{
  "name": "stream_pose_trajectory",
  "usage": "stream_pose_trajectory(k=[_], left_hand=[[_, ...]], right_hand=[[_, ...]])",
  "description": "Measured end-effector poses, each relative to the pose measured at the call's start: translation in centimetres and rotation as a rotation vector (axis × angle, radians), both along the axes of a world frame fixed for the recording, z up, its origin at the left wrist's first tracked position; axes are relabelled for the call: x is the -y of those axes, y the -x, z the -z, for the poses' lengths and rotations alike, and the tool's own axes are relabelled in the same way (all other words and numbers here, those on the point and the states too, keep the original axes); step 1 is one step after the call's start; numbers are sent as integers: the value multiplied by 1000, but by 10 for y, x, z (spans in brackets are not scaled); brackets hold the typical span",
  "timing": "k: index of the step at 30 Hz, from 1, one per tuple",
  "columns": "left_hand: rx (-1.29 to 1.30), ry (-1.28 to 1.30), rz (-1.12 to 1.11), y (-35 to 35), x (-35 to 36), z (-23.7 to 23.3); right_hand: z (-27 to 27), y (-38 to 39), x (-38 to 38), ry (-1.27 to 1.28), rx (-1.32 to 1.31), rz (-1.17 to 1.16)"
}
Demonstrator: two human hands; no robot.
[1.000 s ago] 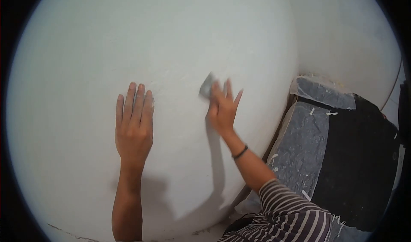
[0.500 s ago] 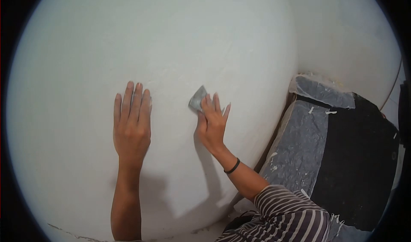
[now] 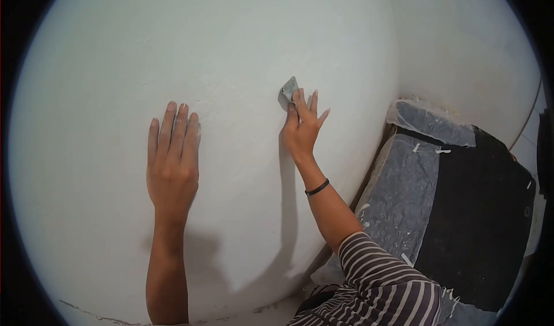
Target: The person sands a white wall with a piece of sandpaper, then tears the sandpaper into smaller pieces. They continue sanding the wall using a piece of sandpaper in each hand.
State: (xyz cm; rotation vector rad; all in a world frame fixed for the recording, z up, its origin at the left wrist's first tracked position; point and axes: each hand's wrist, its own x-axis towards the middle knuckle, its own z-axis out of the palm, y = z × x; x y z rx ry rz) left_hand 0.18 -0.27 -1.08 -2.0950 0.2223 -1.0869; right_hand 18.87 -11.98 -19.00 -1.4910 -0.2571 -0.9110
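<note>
My left hand [image 3: 173, 164] lies flat against the white wall [image 3: 242, 153], fingers stretched upward and only slightly apart. A pale sliver shows along the edge of its index finger; I cannot make out what it is. Higher and to the right, my right hand [image 3: 302, 127] presses a small folded piece of grey sandpaper [image 3: 290, 88] to the wall. The sandpaper's upper corner sticks out past the fingertips, and the rest is under them. Faint rough marks show on the wall between the hands.
At the right stands a black surface [image 3: 479, 210] partly covered with wrinkled plastic sheeting [image 3: 404, 187], with white scraps on it. A second wall [image 3: 461, 49] meets this one at a corner. Along the bottom left runs a rough crack or edge [image 3: 98, 315].
My right hand has slid up and to the right along the wall with the sandpaper. My left hand stays flat, nearly in the same place; the view has shifted slightly.
</note>
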Motion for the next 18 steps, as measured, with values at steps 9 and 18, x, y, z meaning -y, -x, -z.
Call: stream_pose_trajectory(k=[9, 18], left_hand=[[15, -14, 48, -4, 3, -2], [-2, 8, 19, -3, 1, -3]], right_hand=[[-9, -11, 6, 125, 243, 45], [19, 0, 5, 160, 193, 59]])
